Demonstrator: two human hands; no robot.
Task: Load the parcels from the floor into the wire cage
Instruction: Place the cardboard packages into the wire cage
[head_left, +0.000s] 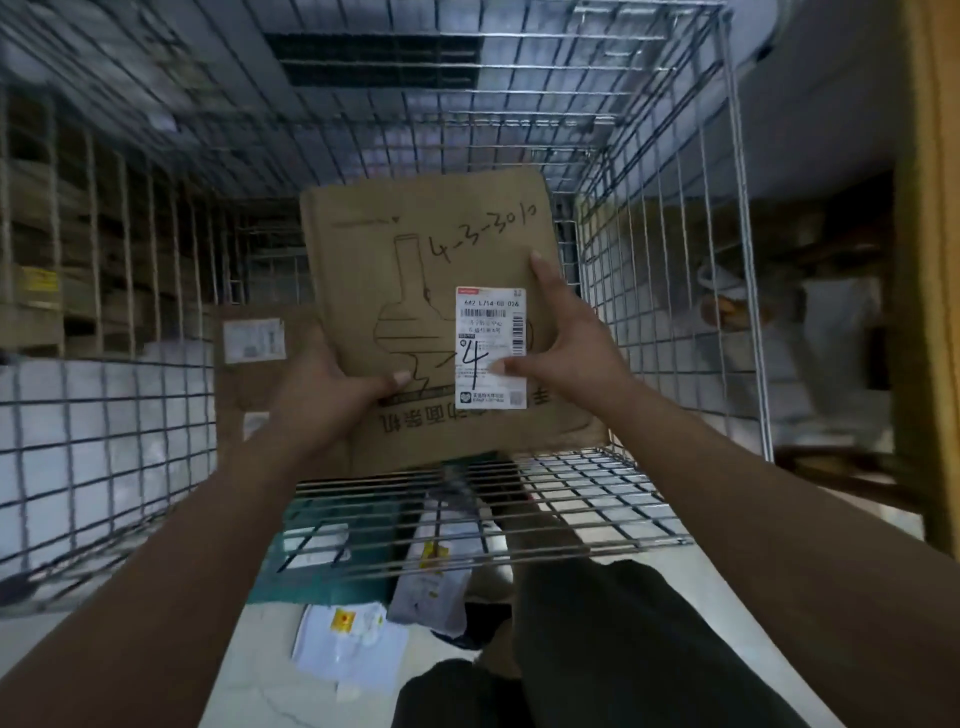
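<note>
head view: both hands are clamped on one flat cardboard box (415, 249), held up over the lowered front panel (571, 499) of the wire cage (649, 249). the left hand (332, 387) pinches its near left edge, thumb on the face. the right hand (563, 338) holds the right side, thumb on the white label (491, 332), one finger straight up the face. a brown box (249, 384) sits inside, just left of the left hand. best to reach well in, lay the box flat beside that one, and let go only once it rests. more parcels (348, 644) lie on the floor below the forearms.
</note>
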